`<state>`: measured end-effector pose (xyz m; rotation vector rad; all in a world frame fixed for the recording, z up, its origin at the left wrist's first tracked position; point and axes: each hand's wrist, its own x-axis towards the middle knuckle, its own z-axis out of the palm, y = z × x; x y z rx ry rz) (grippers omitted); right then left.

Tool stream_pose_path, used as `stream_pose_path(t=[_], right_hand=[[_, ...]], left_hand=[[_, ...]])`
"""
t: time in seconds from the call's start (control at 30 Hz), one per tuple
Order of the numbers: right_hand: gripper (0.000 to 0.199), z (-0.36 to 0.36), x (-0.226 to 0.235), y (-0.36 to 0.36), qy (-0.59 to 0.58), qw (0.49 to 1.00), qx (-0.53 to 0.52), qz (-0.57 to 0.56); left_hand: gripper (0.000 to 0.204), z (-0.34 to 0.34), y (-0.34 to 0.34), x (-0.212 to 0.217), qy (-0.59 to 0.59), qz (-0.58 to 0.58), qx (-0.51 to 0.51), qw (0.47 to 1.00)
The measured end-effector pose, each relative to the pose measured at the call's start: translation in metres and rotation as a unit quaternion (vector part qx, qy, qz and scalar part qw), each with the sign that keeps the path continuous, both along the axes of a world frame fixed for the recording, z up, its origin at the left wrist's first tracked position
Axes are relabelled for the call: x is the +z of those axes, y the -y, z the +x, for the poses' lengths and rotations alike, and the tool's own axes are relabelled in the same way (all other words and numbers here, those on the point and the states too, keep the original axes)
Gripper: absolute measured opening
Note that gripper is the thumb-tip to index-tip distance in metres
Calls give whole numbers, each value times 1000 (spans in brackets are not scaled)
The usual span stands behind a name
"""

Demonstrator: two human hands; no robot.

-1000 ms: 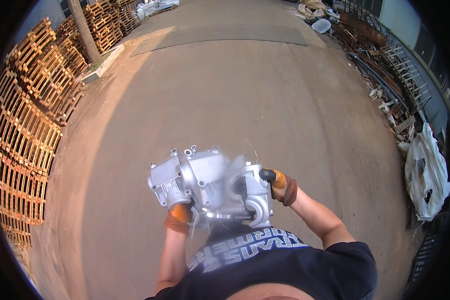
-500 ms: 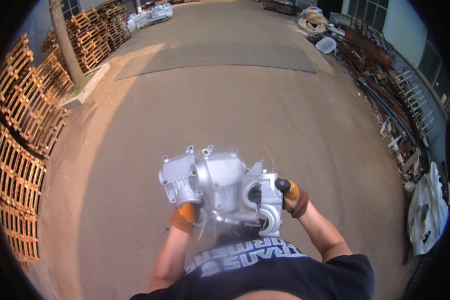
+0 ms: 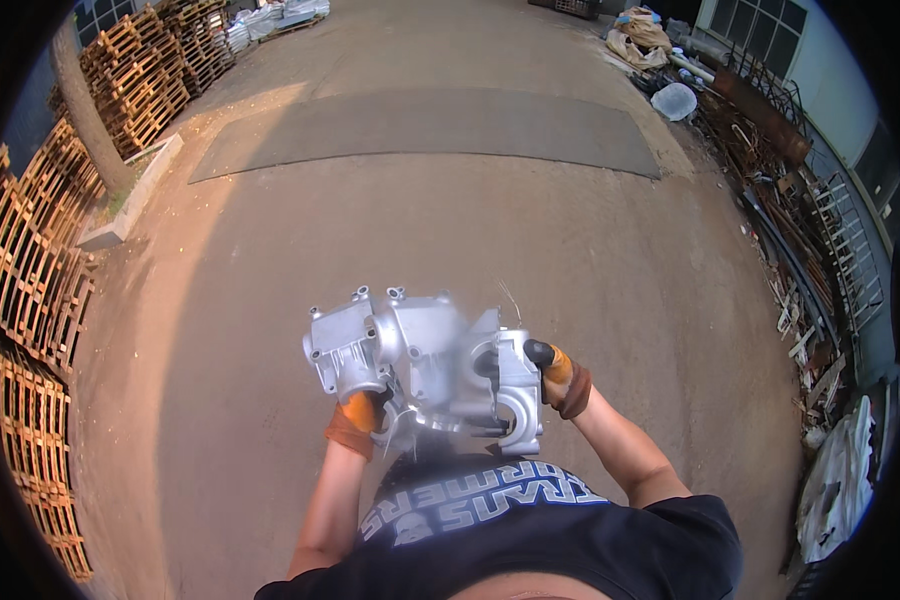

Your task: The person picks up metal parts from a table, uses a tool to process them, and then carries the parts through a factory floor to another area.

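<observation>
Silver-grey cast metal housings are carried in front of my body at waist height. A boxy housing [image 3: 345, 345] with bolt lugs is on the left. Beside it is a larger ribbed housing [image 3: 420, 350], and at the right a bracket-like casting [image 3: 517, 390] has rounded openings. My left hand [image 3: 354, 418], in an orange and brown glove, is closed under the left housing, its fingers mostly hidden. The other glove, with a dark tip, covers my right hand [image 3: 566, 383], closed on the right casting's outer side. Whether the castings are joined or rest on something beneath, I cannot tell.
Stacked wooden pallets [image 3: 25, 430] line the left side, near a tree trunk [image 3: 88, 115] in a curbed bed [image 3: 135, 200]. Scrap metal and wood [image 3: 770, 170] lie along the right wall, with a white sheet [image 3: 838, 490] nearer. A darker pavement patch [image 3: 420, 125] crosses the lane ahead.
The patch of pavement and the curbed tree bed sit lower and nearer in view. Both hands and the castings have shifted slightly left and up in the picture; the grip looks the same.
</observation>
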<state>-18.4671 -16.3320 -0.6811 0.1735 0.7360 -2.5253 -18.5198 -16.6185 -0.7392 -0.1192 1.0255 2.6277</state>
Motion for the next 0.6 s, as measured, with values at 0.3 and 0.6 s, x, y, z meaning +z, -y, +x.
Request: stream_pose_path(t=[0.3,0.6], right_hand=[[42,-338,-7,-109,10,1000,3,-18],[40,-714,-21,-117,-35,995,42,78]], left_hand=[[23,-363,-102,-25,-51,-12,-83,995],[29,-695,-112,-29,-7,-48,33,998]])
